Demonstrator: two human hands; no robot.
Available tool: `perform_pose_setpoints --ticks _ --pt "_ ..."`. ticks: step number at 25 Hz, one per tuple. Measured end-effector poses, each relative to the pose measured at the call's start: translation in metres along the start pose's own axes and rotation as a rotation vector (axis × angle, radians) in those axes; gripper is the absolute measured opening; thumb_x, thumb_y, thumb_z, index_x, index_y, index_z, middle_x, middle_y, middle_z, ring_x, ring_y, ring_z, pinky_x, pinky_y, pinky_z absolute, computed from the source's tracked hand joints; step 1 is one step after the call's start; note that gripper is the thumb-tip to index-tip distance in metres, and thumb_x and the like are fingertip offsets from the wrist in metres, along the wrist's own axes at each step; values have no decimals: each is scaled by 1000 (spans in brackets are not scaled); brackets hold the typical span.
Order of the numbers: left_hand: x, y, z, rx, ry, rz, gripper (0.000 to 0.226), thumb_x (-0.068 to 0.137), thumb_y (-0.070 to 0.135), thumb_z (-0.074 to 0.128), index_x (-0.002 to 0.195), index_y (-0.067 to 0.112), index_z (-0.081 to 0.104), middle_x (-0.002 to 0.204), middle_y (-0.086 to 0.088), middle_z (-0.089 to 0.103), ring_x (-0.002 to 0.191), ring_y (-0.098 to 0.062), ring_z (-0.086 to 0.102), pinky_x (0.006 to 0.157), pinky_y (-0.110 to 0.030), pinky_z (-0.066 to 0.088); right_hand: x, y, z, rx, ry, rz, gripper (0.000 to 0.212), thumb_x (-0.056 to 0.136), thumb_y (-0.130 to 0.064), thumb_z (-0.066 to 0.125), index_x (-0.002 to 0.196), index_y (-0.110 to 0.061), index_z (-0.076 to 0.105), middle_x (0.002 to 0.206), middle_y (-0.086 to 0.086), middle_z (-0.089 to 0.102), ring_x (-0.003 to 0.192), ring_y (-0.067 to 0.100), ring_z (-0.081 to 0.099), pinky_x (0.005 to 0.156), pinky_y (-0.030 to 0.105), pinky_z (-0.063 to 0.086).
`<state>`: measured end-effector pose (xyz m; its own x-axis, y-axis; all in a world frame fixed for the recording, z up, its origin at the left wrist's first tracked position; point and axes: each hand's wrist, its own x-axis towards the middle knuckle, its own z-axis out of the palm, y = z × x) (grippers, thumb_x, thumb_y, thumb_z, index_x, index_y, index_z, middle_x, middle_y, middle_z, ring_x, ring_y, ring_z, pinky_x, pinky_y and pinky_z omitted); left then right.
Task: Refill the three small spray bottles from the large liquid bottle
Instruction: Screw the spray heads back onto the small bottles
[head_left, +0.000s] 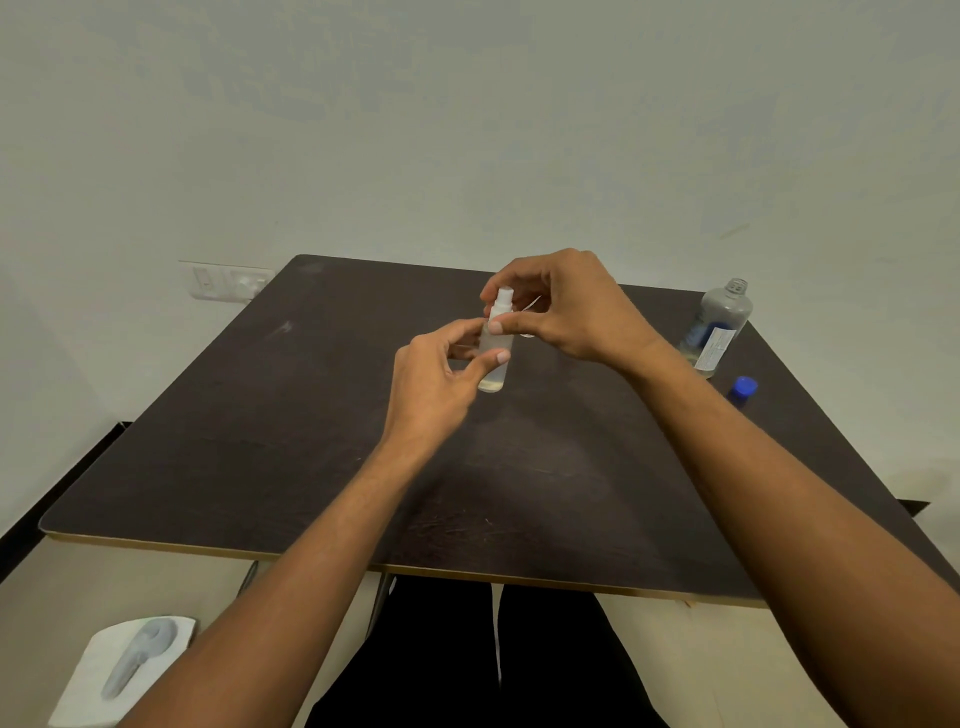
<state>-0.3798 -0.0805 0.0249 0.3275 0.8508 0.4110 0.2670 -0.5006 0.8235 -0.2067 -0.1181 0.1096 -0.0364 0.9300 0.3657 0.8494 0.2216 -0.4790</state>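
A small frosted spray bottle (494, 358) stands upright above the middle of the dark table (260, 441), with a little liquid at its bottom. My left hand (436, 379) grips its body between thumb and fingers. My right hand (561, 306) pinches the white spray head (504, 301) at the top of the bottle. The large clear liquid bottle (719, 325) stands uncapped at the table's right edge, mostly empty. Its blue cap (744, 388) lies on the table just in front of it. No other small spray bottle is in view.
A wall socket (228, 280) sits on the wall behind the table's far left corner. On the floor at lower left lies a white sheet with a grey handled tool (137, 657). My legs in dark trousers are under the table's near edge.
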Motion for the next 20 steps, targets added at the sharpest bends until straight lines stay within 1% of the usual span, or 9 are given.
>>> perform_pose_setpoints --ticks 1,2,4,6,9,12,14,16,20 --pt "0 -1 1 1 8 -5 43 88 39 78 128 27 71 103 19 72 94 12 66 80 -11 53 -1 -2 5 -28 51 27 31 82 -32 89 110 -21 80 87 -14 73 78 -2 70 81 12 58" --pt "0 -2 2 0 15 -14 42 87 39 79 127 27 71 102 17 73 95 9 67 82 -14 54 -1 -3 10 -51 98 47 35 80 -36 89 111 -20 80 89 -11 75 78 -2 71 82 12 58" --pt "1 -6 3 -3 21 -32 41 87 37 80 126 27 72 101 15 74 96 7 68 86 -19 57 -2 -4 18 -79 152 61 43 78 -40 90 113 -18 80 98 -2 79 87 4 74 87 18 60" --pt "2 -10 3 -6 20 -40 40 87 36 80 125 27 72 102 16 73 97 6 67 89 -23 57 -1 -4 25 -103 162 57 43 79 -42 89 113 -18 79 101 0 80 88 7 74 87 20 60" --pt "6 -17 2 -11 19 -39 40 86 35 81 124 29 73 106 18 73 98 5 68 92 -28 58 3 -2 31 -120 137 47 42 81 -44 87 113 -19 79 99 -1 79 85 5 72 85 17 58" --pt "16 -22 0 -12 11 -25 41 86 34 81 126 28 72 107 19 72 99 5 68 91 -22 56 14 3 27 -88 72 36 33 88 -39 83 114 -18 79 101 -2 80 87 4 73 84 11 56" --pt "28 -27 -2 -23 2 -21 42 87 34 82 127 27 72 105 20 72 98 6 69 91 -19 56 24 8 20 8 22 32 24 97 -35 74 112 -17 80 100 -3 80 86 1 75 80 8 54" --pt "45 -31 -3 -28 -4 -13 40 87 33 82 125 26 73 105 18 75 97 6 70 92 -19 56 39 15 14 105 -12 41 25 103 -33 67 111 -14 81 98 -3 81 85 2 77 80 12 58" --pt "82 -35 1 -10 -14 -1 40 87 31 82 126 25 73 109 11 77 97 4 70 92 -17 55 69 30 9 169 -19 79 26 107 -26 60 110 -11 81 98 2 82 86 9 79 89 25 62"
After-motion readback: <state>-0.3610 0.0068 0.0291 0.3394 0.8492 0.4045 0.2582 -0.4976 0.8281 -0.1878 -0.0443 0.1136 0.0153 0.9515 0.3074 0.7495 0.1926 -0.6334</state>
